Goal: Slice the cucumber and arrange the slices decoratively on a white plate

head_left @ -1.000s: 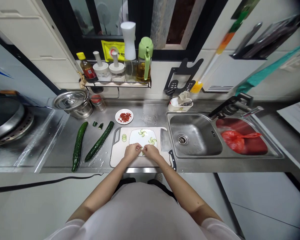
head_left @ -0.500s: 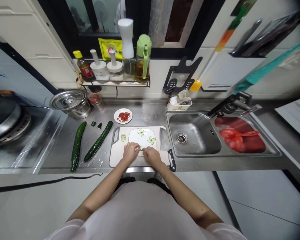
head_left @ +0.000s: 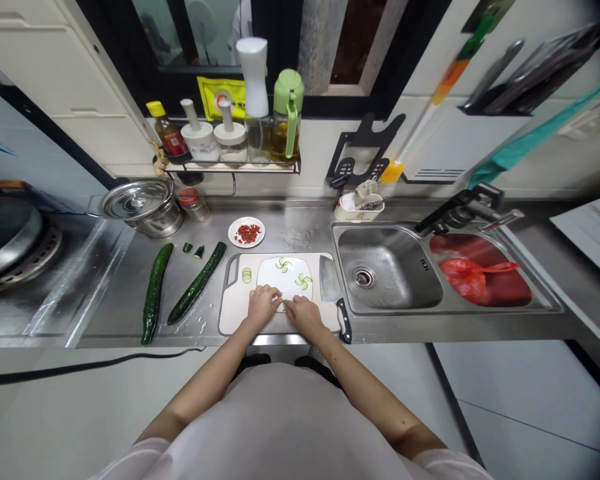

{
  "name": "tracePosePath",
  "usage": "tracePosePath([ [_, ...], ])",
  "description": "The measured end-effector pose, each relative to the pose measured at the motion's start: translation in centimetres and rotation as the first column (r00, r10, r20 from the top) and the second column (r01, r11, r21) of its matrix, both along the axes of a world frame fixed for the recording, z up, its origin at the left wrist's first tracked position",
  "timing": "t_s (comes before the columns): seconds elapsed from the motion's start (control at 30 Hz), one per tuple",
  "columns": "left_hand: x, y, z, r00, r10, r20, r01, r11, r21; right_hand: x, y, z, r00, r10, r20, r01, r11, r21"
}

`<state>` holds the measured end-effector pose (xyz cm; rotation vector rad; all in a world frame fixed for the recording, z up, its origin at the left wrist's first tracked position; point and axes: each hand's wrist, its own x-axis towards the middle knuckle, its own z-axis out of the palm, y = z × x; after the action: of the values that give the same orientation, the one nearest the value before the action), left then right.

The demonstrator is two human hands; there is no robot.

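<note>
On the cutting board lies a white plate. Cucumber slices form two green-edged pinwheels on it, one at the top and one at the right. My left hand and my right hand meet at the plate's near edge. Their fingers are pinched on pale cucumber slices, mostly covered by the fingertips. A short row of cut cucumber slices rests on the board left of the plate. A knife lies along the board's right side, its black handle past the edge.
Two cucumbers and small cut ends lie on the steel counter at left. Behind the board stands a small dish of red pieces. A sink is at right, a lidded pot at back left.
My right hand's fingers have shifted slightly down and my left hand a touch right, both still at the plate's near edge. Everything else stays in place.
</note>
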<state>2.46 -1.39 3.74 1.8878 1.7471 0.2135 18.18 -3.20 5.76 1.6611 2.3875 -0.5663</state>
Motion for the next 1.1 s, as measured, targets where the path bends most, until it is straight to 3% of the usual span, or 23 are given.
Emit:
tracePosePath([
  [1.1,0.16,-0.26,0.49,1.000,0.018,0.005,-0.018,1.000,-0.011,-0.26,0.08,0.51,1.000,0.017,0.020,-0.017,1.000,-0.008],
])
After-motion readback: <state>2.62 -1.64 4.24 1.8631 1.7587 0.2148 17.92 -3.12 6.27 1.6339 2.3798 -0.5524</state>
